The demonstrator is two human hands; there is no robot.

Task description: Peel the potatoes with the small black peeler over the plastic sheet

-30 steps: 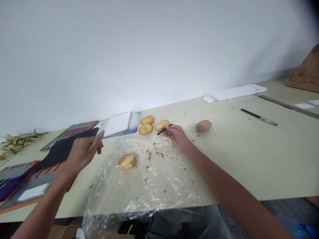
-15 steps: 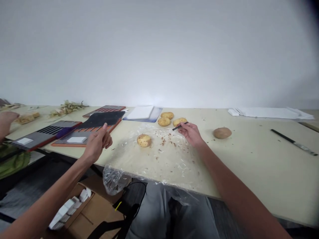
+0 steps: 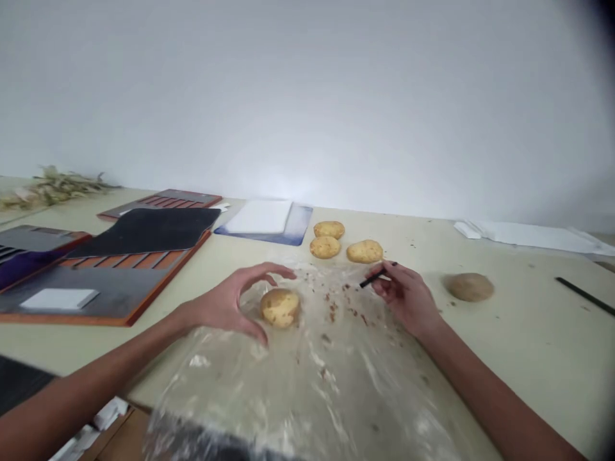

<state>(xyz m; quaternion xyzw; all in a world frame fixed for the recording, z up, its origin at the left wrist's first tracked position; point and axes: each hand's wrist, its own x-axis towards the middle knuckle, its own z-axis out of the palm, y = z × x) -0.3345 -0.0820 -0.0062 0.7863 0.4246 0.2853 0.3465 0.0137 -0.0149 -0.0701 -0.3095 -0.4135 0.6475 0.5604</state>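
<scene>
1. Clear plastic [image 3: 307,384] lies on the table [image 3: 528,346]; one patchy potato [image 3: 281,310] rests on it.
2. Left hand [image 3: 230,298], at the potato's nine o'clock, curves spread fingers around it; whether they touch, I cannot tell.
3. Right hand [image 3: 406,294], at three o'clock, pinches a black stick [image 3: 371,278].
4. Three yellow potatoes [image 3: 325,248] lie toward one and two o'clock.

Head-worn camera — looks forward, down from close above hands [image 3: 225,302] [image 3: 410,299], table [image 3: 538,346] — wall [image 3: 307,96] beyond.
</scene>
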